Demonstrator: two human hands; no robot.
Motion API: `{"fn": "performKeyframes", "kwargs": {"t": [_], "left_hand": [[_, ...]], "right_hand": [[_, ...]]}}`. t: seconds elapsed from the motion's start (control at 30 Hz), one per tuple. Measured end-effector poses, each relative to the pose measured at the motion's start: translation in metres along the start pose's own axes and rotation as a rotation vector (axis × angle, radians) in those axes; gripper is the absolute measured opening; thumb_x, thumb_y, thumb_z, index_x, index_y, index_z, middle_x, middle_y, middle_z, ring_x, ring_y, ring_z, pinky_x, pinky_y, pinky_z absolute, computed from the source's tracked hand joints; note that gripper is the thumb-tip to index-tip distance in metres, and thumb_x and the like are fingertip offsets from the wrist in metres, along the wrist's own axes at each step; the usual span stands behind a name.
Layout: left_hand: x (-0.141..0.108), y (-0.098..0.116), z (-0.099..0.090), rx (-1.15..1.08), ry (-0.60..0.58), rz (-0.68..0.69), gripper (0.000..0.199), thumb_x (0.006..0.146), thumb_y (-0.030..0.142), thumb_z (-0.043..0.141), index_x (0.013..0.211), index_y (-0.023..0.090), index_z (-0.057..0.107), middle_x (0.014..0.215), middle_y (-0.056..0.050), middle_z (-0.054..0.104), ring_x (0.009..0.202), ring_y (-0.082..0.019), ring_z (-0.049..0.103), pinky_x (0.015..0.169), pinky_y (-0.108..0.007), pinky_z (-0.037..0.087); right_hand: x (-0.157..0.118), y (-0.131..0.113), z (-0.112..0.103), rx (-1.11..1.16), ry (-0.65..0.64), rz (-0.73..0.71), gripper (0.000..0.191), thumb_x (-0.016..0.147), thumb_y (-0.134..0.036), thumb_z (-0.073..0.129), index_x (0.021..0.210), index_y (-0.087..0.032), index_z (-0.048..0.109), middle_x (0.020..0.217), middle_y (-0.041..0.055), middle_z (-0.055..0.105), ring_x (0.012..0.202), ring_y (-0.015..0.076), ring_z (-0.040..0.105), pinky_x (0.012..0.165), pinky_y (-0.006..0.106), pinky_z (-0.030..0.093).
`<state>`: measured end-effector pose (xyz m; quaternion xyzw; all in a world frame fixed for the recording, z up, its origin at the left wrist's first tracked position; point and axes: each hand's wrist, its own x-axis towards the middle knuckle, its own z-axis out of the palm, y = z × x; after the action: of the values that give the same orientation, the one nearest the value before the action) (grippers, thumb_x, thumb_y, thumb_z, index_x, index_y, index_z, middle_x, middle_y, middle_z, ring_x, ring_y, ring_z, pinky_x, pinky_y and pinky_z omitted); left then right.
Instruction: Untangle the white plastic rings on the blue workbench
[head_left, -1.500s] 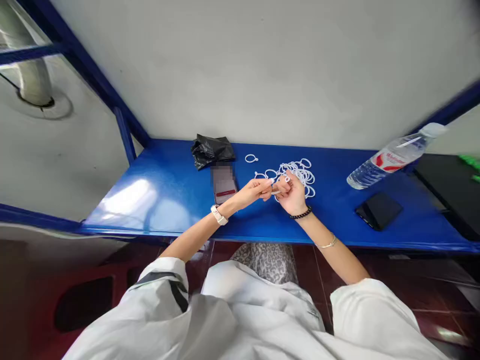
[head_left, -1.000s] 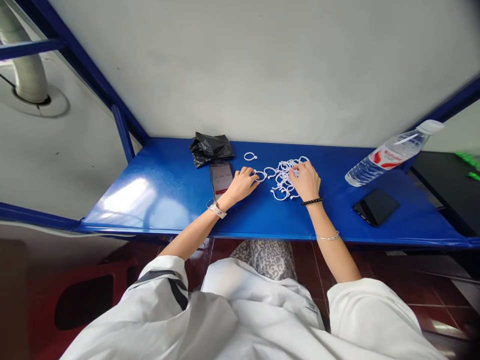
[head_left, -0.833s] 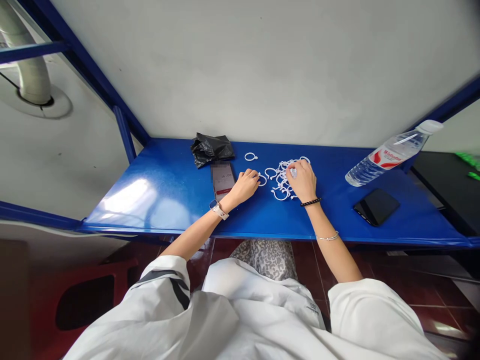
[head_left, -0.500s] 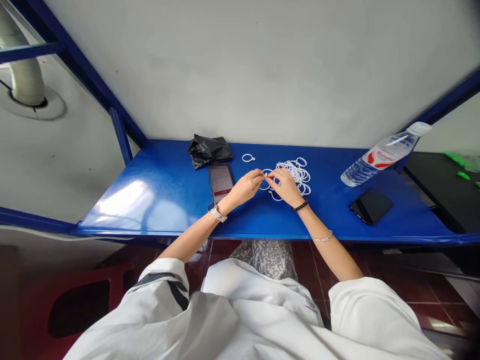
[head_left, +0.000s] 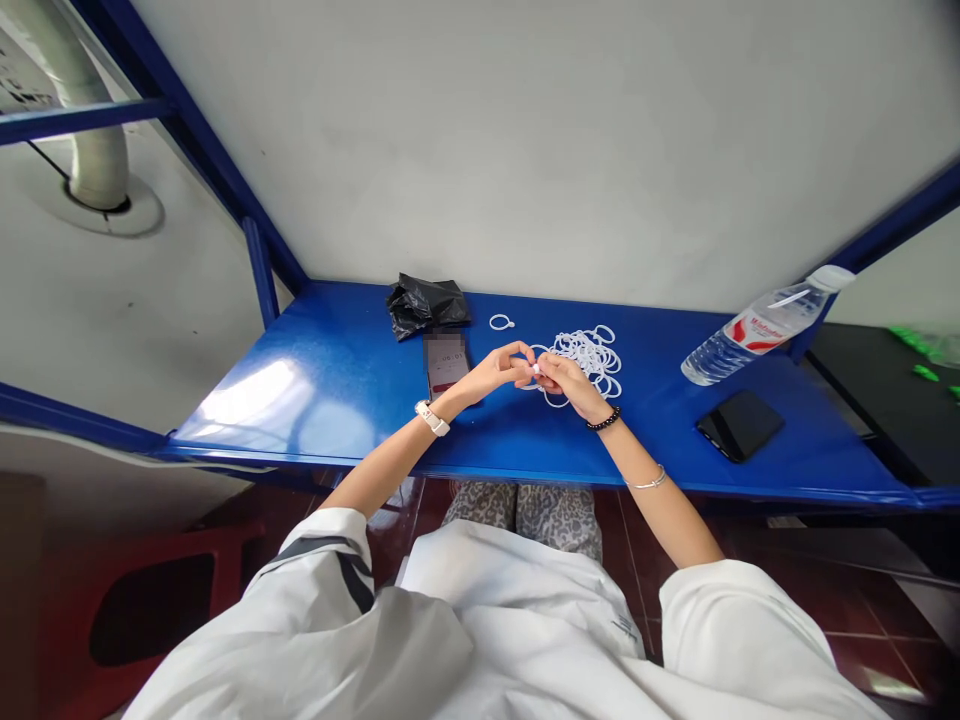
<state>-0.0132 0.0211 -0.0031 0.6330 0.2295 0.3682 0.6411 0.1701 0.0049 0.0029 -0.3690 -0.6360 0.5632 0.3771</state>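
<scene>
Both my hands meet over the middle of the blue table. Pinched between their fingertips is a white ring (head_left: 535, 370) with a small knob; most of its loop is hidden by my fingers. My left hand (head_left: 495, 373) touches it from the left, index finger arched and thumb below. From the right, my right hand (head_left: 571, 382) grips it with thumb and index finger. Just behind my right hand lies a loose pile of white rings (head_left: 592, 352), several tangled together. A single white ring (head_left: 501, 322) rests apart, beyond my left hand.
A lit phone (head_left: 447, 362) lies by my left hand, partly covered, with a crumpled black plastic bag (head_left: 429, 305) behind it. To the right are a water bottle (head_left: 765, 328) and a dark phone (head_left: 740, 426). The blue table (head_left: 360, 400) meets a pale wall (head_left: 540, 150).
My hands have turned slightly, and the left fingers have opened into an arch around the white ring's knob. The view has shifted a little. The pile and the single ring lie as before.
</scene>
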Motion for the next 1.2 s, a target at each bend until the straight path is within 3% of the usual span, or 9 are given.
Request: {"fn": "performKeyframes", "kwargs": {"t": [0.1, 0.27, 0.4, 0.47, 0.53, 0.6, 0.7, 0.87, 1.2], "left_hand": [[-0.001, 0.003, 0.008, -0.074, 0.013, -0.032, 0.049, 0.075, 0.059, 0.075, 0.084, 0.018, 0.05, 0.054, 0.01, 0.035, 0.05, -0.005, 0.03, 0.055, -0.022, 0.028], [0.001, 0.004, 0.012, -0.118, 0.167, -0.016, 0.063, 0.067, 0.067, 0.076, 0.066, 0.021, 0.034, 0.052, 0.011, 0.023, 0.05, -0.006, 0.023, 0.055, -0.023, 0.028], [-0.002, 0.003, 0.005, -0.048, 0.203, 0.05, 0.055, 0.076, 0.065, 0.068, 0.07, 0.021, 0.036, 0.053, 0.01, 0.027, 0.051, -0.007, 0.032, 0.058, -0.024, 0.037], [-0.003, 0.003, 0.0, 0.152, 0.221, 0.106, 0.041, 0.086, 0.058, 0.061, 0.081, 0.02, 0.046, 0.061, 0.004, 0.048, 0.061, -0.012, 0.05, 0.066, -0.028, 0.045], [-0.005, 0.003, -0.005, 0.5, 0.252, 0.184, 0.028, 0.093, 0.045, 0.055, 0.1, 0.019, 0.055, 0.095, -0.009, 0.067, 0.095, -0.021, 0.062, 0.084, -0.035, 0.05], [-0.005, 0.002, -0.011, 0.894, 0.282, 0.203, 0.029, 0.096, 0.032, 0.05, 0.119, 0.017, 0.056, 0.136, -0.017, 0.058, 0.133, -0.029, 0.048, 0.103, -0.046, 0.044], [-0.003, -0.003, -0.021, 1.287, 0.261, 0.067, 0.04, 0.097, 0.02, 0.042, 0.135, 0.014, 0.05, 0.157, -0.02, 0.038, 0.149, -0.033, 0.028, 0.111, -0.054, 0.038], [0.001, -0.015, -0.03, 1.494, 0.164, -0.053, 0.048, 0.1, 0.02, 0.037, 0.146, 0.01, 0.042, 0.159, -0.022, 0.034, 0.151, -0.032, 0.028, 0.112, -0.054, 0.04], [0.025, -0.012, -0.054, 1.508, 0.08, -0.114, 0.052, 0.1, 0.026, 0.04, 0.15, 0.014, 0.035, 0.16, -0.022, 0.031, 0.151, -0.033, 0.027, 0.111, -0.053, 0.04]], "right_hand": [[0.0, -0.003, 0.006, 0.005, 0.021, -0.01, 0.059, 0.075, -0.076, 0.062, 0.064, -0.021, 0.047, 0.056, -0.006, 0.031, 0.051, 0.0086, 0.025, 0.047, 0.025, 0.02], [0.007, -0.001, 0.019, 0.065, 0.095, -0.056, 0.068, 0.078, -0.076, 0.055, 0.048, -0.022, 0.025, 0.051, -0.0043, 0.022, 0.05, 0.0106, 0.023, 0.05, 0.028, 0.026], [0.007, -0.003, 0.023, -0.053, 0.104, -0.102, 0.063, 0.086, -0.073, 0.044, 0.051, -0.023, 0.028, 0.053, -0.0025, 0.029, 0.052, 0.0127, 0.03, 0.053, 0.029, 0.033], [0.003, -0.005, 0.02, -0.317, 0.163, -0.158, 0.057, 0.089, -0.067, 0.044, 0.055, -0.023, 0.037, 0.056, -0.001, 0.039, 0.055, 0.0142, 0.038, 0.057, 0.03, 0.036], [0.001, -0.006, 0.011, -0.679, 0.36, -0.237, 0.047, 0.091, -0.056, 0.048, 0.059, -0.022, 0.044, 0.061, 0.002, 0.049, 0.064, 0.0174, 0.046, 0.065, 0.032, 0.039], [0.0, -0.004, -0.002, -0.963, 0.583, -0.251, 0.038, 0.092, -0.045, 0.049, 0.062, -0.022, 0.051, 0.067, 0.0068, 0.058, 0.075, 0.0225, 0.053, 0.073, 0.036, 0.041], [0.002, 0.005, -0.024, -1.182, 0.727, -0.173, 0.029, 0.091, -0.035, 0.05, 0.068, -0.02, 0.059, 0.078, 0.0129, 0.065, 0.086, 0.0287, 0.055, 0.076, 0.041, 0.042], [0.002, 0.013, -0.04, -1.27, 0.755, -0.117, 0.029, 0.091, -0.038, 0.053, 0.074, -0.018, 0.064, 0.088, 0.0162, 0.065, 0.092, 0.0322, 0.053, 0.076, 0.043, 0.042], [-0.003, 0.002, -0.017, -1.292, 0.642, -0.291, 0.026, 0.094, -0.029, 0.049, 0.077, -0.021, 0.067, 0.087, 0.0123, 0.069, 0.09, 0.0299, 0.056, 0.076, 0.042, 0.041]]}}
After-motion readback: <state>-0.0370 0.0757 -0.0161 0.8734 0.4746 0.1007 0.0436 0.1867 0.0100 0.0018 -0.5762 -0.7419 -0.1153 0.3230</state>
